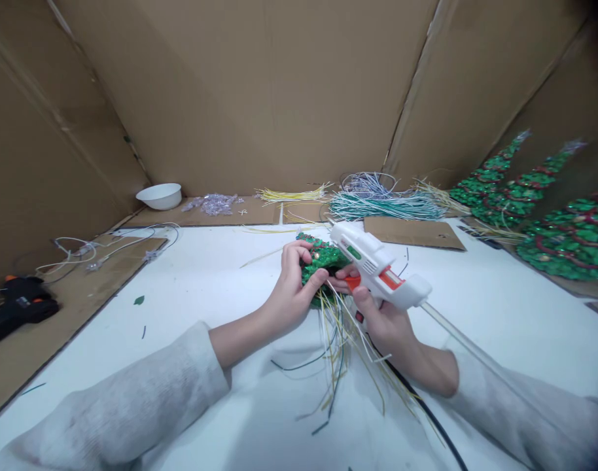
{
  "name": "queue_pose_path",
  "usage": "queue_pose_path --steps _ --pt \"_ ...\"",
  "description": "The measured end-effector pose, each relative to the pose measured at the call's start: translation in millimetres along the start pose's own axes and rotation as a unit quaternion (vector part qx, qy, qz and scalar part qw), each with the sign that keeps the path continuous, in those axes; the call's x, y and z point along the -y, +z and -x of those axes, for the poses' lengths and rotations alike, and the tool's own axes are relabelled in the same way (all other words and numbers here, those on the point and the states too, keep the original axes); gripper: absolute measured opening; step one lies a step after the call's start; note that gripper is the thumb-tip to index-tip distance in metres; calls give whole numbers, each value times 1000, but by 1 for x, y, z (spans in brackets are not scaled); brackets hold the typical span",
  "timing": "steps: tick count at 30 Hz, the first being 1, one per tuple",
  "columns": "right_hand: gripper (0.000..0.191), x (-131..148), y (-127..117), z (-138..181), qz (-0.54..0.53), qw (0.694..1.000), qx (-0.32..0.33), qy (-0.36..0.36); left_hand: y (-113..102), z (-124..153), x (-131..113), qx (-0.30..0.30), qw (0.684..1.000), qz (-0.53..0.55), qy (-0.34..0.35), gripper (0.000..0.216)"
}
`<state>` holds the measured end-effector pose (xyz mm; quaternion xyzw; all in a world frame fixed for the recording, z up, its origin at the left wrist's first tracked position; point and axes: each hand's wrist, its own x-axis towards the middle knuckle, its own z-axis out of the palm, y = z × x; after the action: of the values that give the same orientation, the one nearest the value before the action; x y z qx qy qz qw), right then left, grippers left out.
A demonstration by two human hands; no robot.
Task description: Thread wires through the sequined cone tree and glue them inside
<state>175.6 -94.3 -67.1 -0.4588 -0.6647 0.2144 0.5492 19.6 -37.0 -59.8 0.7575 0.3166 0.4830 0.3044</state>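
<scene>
At the near side of the white tabletop [191, 379], two hands work over one small green tree [321, 258], which sits in the middle, its loose wires [335, 356] trailing toward the person, too tangled to count. The left hand [295, 284] is partly curled, thumb and fingers grasping the tree's side. The right hand [387, 324] is closed round the handle of one white glue gun [372, 258]; its fingertips lie by the tree's open base, though I cannot quite tell whether they touch it. One glue stick [449, 324] juts from the gun's back, and one black cord [426, 409] runs below.

Farther left are one black tool [21, 304] and one green scrap [139, 300]. Beyond lie one cardboard piece [411, 233], one white bowl [159, 196], one pile of clear purplish pieces [215, 204], and several wire bundles [387, 206]. Three larger trees [571, 239] stand at right, before cardboard walls [254, 85].
</scene>
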Motion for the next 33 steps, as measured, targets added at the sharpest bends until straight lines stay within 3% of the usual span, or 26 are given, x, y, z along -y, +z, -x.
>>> queue_pose_path --steps 6,11,17,33 --pt "49 16 -1 3 -110 991 -36 71 2 2 -1 -8 1000 -4 5 14" --pt "37 24 -9 4 -182 976 -18 119 3 4 -2 -23 999 29 12 12" --pt "40 23 -20 4 -239 954 19 182 1 5 -2 -25 998 58 -18 11" --pt "39 24 -40 17 -264 952 33 150 -7 -7 -12 -92 989 89 -77 21"
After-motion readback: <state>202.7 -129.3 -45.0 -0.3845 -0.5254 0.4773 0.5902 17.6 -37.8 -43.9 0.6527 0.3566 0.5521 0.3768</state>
